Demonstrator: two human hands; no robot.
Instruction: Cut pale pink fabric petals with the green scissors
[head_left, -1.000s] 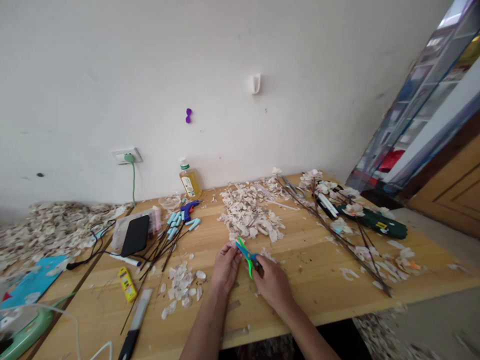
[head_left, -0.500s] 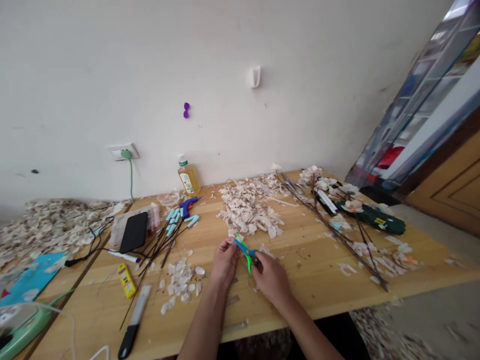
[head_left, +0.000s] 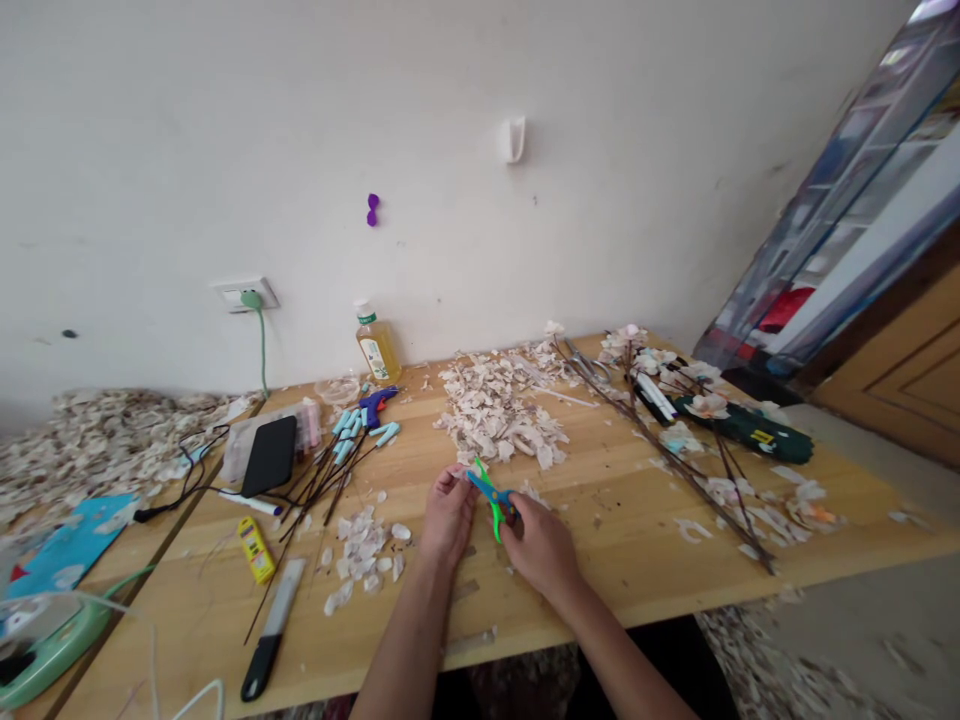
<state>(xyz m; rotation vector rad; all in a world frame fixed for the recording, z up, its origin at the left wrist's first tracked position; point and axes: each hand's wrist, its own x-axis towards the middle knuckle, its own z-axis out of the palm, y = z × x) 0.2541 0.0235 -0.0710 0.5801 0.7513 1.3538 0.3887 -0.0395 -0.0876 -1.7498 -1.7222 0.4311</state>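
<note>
Onto the head view, and straight to the middle of the table: gripping green-and-blue scissors by the handles with the right hand, tips slightly parted, and pinching a small pale flake with the thumb and fingers of the left hand, right up at those tips, too tiny to tell whether cut into or only touched. Reaching in over the near edge with both forearms, pointing the blades towards a big heap of pale flakes, spread from just past the fingertips up to the far edge. Swinging left now, past a loose scatter of thin whitish pieces beside the left forearm, on to a yellow packet, and down to a black-handled knife lying aslant by the near left corner. Up along the left edge, across a black phone, then over dark stems lying in a bundle, with light-blue pieces and a blue glue gun at the upper end. Standing upright at the far edge, a bottle of yellow liquid. And away to the right edge: long branches with pale blossoms, lying across near a dark green case.
</note>
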